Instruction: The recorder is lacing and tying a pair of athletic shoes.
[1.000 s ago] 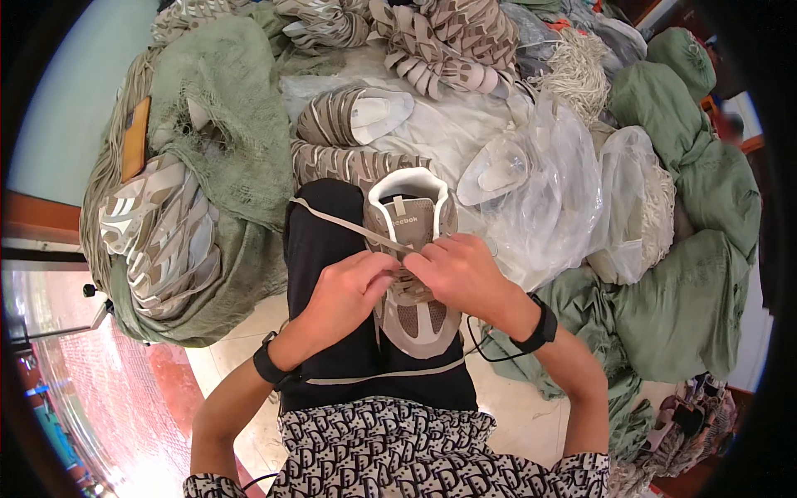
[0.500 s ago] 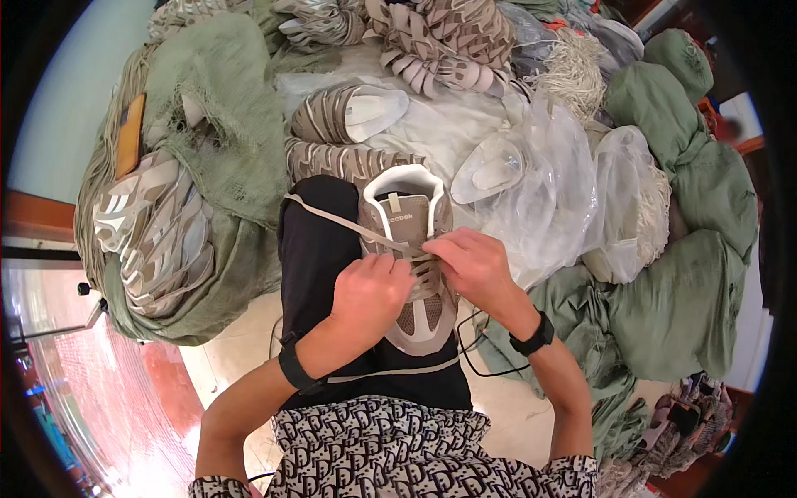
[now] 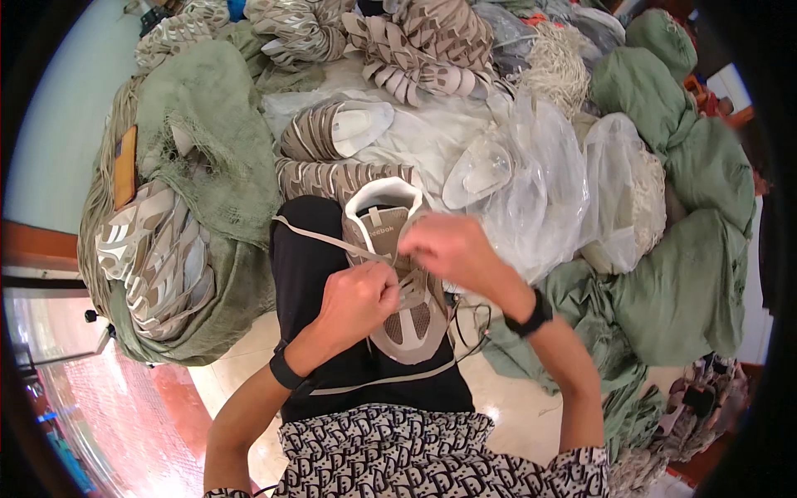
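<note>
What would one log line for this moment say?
left hand: pinching lace | right hand: at the tongue | grey shoe: on lap | shoe piles: around

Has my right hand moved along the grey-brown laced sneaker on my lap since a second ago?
Yes. The right hand has moved up from the mid-laces toward the white collar of the grey-brown sneaker, away from the body.

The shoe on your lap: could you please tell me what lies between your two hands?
In the head view, the shoe's laced tongue lies between left hand and right hand.
</note>
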{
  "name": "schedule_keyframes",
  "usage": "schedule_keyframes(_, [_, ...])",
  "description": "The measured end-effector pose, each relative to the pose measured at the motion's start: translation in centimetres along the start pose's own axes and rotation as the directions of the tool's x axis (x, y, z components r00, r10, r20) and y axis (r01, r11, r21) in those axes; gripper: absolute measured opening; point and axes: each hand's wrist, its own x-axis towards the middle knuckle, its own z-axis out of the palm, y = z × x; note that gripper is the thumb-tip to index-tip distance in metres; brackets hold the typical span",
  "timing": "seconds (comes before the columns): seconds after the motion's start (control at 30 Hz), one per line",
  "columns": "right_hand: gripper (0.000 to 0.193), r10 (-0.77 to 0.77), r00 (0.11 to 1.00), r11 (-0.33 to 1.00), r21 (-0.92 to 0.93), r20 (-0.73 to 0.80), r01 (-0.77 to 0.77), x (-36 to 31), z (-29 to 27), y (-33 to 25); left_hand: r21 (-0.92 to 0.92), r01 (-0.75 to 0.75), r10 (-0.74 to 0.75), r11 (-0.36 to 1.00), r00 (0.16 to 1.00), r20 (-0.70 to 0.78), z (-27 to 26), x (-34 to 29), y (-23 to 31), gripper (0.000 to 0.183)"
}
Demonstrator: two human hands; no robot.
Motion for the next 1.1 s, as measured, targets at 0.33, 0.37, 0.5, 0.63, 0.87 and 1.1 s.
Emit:
schedule_keyframes(0.33, [0.01, 0.238, 0.941, 0.943, 0.177, 0.241, -0.283, -1.2, 0.0, -2.8, -0.117, 0.074, -0.062, 0.99, 0.992, 0.109, -0.7, -0.2, -0.1, 0.008])
schedule_keyframes(0.37, [0.01, 0.169, 0.955, 0.951, 0.213, 0.244, -0.223, -0.7, -0.2, -3.8, -0.207, 0.222, -0.183, 0.953, 0.964, 0.196, -1.2, -0.3, -0.2, 0.009])
schedule_keyframes(0.5, [0.012, -0.068, 0.99, 0.95, 0.311, 0.122, 0.026, -1.2, -1.2, -8.8, -0.35, 0.182, -0.094, 0.919, 0.963, 0.252, -2.7, -0.4, -0.7, 0.012])
schedule_keyframes(0.63, [0.025, 0.414, 0.895, 0.815, 0.371, 0.165, -0.445, -2.0, -2.7, -3.6, -0.318, 0.19, -0.098, 0.929, 0.953, 0.286, -3.7, -0.3, -0.9, 0.013])
schedule_keyframes(0.87, [0.031, 0.355, 0.88, 0.894, 0.16, 0.314, -0.418, -3.4, -1.2, -3.0, -0.357, 0.397, -0.297, 0.845, 0.905, 0.304, -4.3, -0.6, -0.6, 0.013])
schedule_keyframes(1.1, [0.02, 0.172, 0.96, 0.981, 0.055, 0.221, -0.188, -3.7, 0.3, -2.7, -0.306, 0.281, -0.202, 0.91, 0.943, 0.264, -3.9, -0.7, -0.5, 0.013])
